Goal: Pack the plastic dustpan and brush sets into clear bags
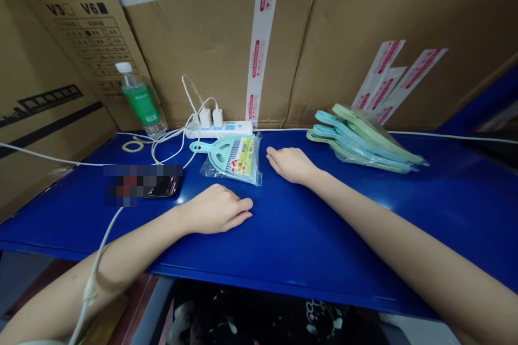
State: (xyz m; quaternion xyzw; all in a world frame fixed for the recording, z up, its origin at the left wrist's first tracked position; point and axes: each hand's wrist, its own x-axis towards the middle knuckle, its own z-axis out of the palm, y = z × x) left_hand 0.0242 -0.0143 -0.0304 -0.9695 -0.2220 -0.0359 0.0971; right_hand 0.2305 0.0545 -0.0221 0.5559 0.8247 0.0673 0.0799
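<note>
My left hand [218, 208] rests on the blue table, its fingers curled in a loose fist, with nothing seen in it. Farther forward, my right hand [292, 165] also lies on the tabletop with closed fingers and nothing visible in them. Just left of the right hand is a light-blue mini dustpan and brush set [220, 155] in a clear bag with a printed card; neither hand touches it. Beyond the right forearm lies a pile of bagged dustpan sets [360, 140], green and blue, handles pointing left.
A white power strip [238, 129] with chargers and tangled cables stands along the cardboard wall [218, 48]. At the left are a green-labelled bottle [141, 102], a beaded bracelet [133, 144] and a phone [164, 186], partly blurred. One cable crosses my left forearm.
</note>
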